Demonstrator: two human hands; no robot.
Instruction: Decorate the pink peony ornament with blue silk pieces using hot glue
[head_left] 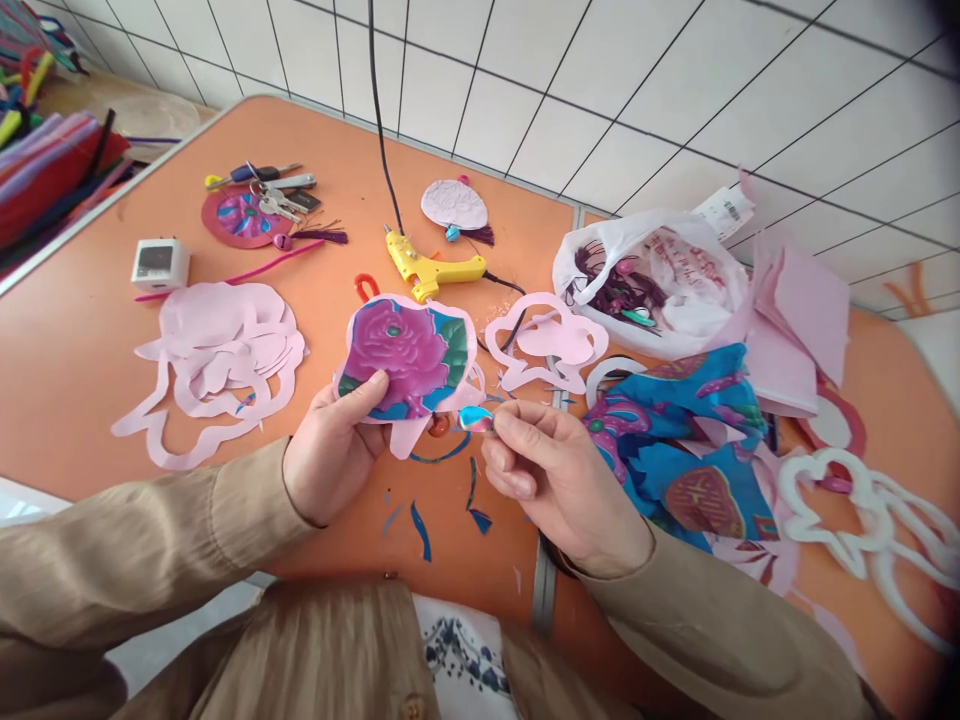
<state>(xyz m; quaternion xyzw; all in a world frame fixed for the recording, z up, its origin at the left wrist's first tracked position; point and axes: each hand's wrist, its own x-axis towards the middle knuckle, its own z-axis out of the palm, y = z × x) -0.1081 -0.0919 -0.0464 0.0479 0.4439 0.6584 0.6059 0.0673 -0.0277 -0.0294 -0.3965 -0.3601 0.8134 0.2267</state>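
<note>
Just on the near side of the yellow glue gun point(427, 268), the left hand point(330, 465) has its fingers clamped on the lower left edge of a rose-printed fabric piece point(409, 355), held above the desk point(75, 350). The right hand point(562, 490) pinches a small shiny scrap point(476, 418) at that piece's lower right edge. Pink paper cutouts point(217, 360) lie left of the gun and blue fabric point(675, 430) right of it. Bare desk runs nearer, toward the person.
</note>
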